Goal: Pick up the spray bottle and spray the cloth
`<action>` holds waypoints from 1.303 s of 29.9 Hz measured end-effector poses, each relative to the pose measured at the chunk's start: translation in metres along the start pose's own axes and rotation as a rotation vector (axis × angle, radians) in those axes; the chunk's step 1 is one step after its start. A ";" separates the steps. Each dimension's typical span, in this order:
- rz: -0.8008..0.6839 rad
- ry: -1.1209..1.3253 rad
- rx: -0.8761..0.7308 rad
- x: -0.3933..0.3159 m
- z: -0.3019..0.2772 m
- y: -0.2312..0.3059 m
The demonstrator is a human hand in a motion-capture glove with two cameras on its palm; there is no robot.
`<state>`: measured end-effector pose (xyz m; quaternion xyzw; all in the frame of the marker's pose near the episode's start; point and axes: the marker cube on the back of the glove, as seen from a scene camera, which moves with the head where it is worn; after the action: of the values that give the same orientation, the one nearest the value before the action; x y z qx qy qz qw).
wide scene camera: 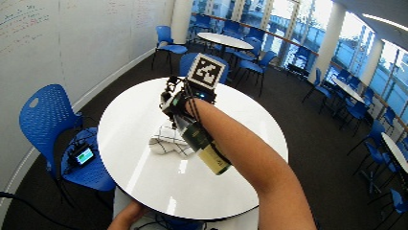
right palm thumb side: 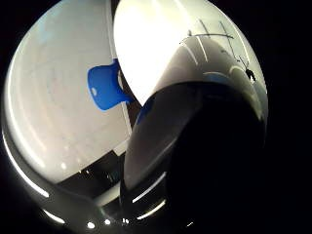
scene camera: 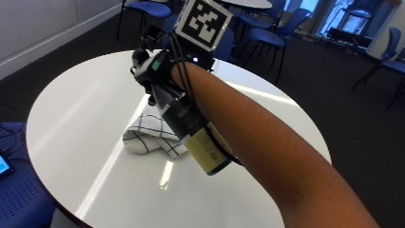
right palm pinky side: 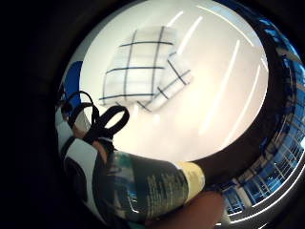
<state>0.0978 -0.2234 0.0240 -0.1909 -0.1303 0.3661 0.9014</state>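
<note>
My gloved right hand (scene camera: 158,71) grips a dark spray bottle (scene camera: 193,135) with a pale yellow base, held in the air above the round white table (scene camera: 82,109). The bottle lies along my forearm, base toward my elbow, head at the hand. Under it on the table lies a white cloth (scene camera: 152,135) with dark check lines, folded and rumpled. In the little finger side palm view the bottle (right palm pinky side: 152,191) fills the near edge and the cloth (right palm pinky side: 143,67) lies below on the table. In the thumb side palm view the bottle's dark body (right palm thumb side: 204,146) blocks most of the picture.
Blue chairs (wide scene camera: 54,139) stand around the table, one at the left holding a small device (wide scene camera: 83,155). More tables and chairs (wide scene camera: 223,40) stand behind. A bare hand (wide scene camera: 130,215) shows at the table's near edge. The table's rim (scene camera: 57,199) is close at the front.
</note>
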 end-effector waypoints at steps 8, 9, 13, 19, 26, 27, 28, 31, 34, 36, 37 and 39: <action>-0.124 -0.171 0.282 -0.046 -0.033 0.011; -0.160 -0.203 0.312 -0.052 -0.036 0.014; -0.318 -0.351 0.433 -0.065 -0.046 0.022; -0.565 -0.651 0.676 -0.066 -0.051 0.023; -0.610 -0.830 0.784 -0.055 -0.048 0.008; -0.613 -0.835 0.793 -0.053 -0.047 0.005; -0.615 -0.838 0.804 -0.051 -0.045 0.002; -0.621 -0.836 0.850 -0.046 -0.045 -0.004; -0.626 -0.826 0.892 -0.041 -0.051 -0.008; -0.630 -0.824 0.908 -0.039 -0.058 -0.008; -0.634 -0.824 0.913 -0.038 -0.061 -0.008; -0.647 -0.819 0.918 -0.041 -0.069 -0.005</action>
<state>0.0982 -0.2732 -0.0387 0.4116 -0.3422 0.1397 0.8330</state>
